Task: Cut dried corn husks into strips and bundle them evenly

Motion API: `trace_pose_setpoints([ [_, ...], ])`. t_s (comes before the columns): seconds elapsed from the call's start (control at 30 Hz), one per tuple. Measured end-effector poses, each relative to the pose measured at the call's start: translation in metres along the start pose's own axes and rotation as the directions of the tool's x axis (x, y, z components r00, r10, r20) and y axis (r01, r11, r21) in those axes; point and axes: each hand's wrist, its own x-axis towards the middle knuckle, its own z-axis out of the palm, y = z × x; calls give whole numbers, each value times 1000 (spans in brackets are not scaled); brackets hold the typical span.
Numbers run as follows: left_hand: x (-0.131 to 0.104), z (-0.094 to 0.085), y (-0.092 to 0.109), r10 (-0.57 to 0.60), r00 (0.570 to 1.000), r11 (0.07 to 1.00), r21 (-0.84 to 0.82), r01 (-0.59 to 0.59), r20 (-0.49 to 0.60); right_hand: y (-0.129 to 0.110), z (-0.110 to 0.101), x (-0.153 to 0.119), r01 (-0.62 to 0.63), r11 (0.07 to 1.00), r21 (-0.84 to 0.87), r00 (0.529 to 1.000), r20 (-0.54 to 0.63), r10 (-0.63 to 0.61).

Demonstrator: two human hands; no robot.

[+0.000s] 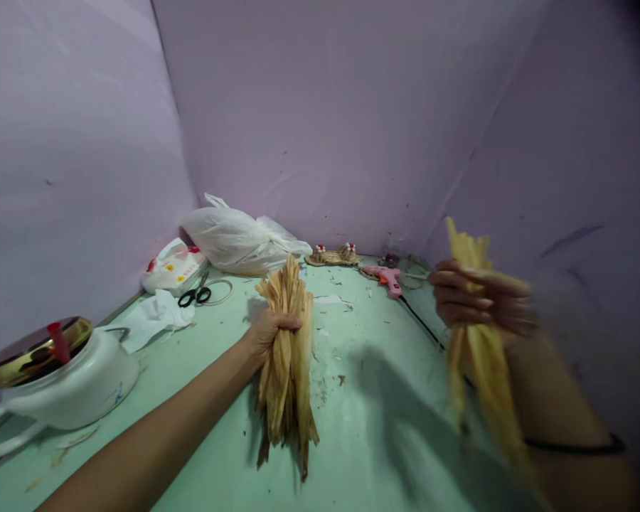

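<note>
My left hand [275, 331] is closed around the middle of a bundle of dried corn husks [284, 398], upright over the table, its ragged ends spreading below the fist. Off to the right, my right hand [477, 299], a little blurred, grips yellower husk strips [483, 363] whose tops stick up above the fingers and whose lower ends hang loose. Beyond that hand lies a pink glue gun [388, 279] with a black cord [421, 323].
A pot [80, 380] with a gold lid [37, 352] stands at left. Near it lie white tissue [157, 320], black-handled scissors [195, 295] and a tissue pack [176, 269]. A white plastic bag [245, 238] and a woven piece with red-white decorations [331, 257] sit along the back wall.
</note>
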Motion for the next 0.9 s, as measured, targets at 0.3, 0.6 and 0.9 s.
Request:
trace_pose_setpoints([
  [0.3,-23,21,-2,61,998,995,83,-63,25,132,51,23,-214,868,-449,977,-113,182],
  [0.6,-23,14,2,-132,978,991,20,130,164,129,43,26,-144,870,-472,987,-130,93],
  [0.9,-25,19,-10,-105,972,989,-84,125,208,134,43,25,-43,705,-708,987,-140,-81],
])
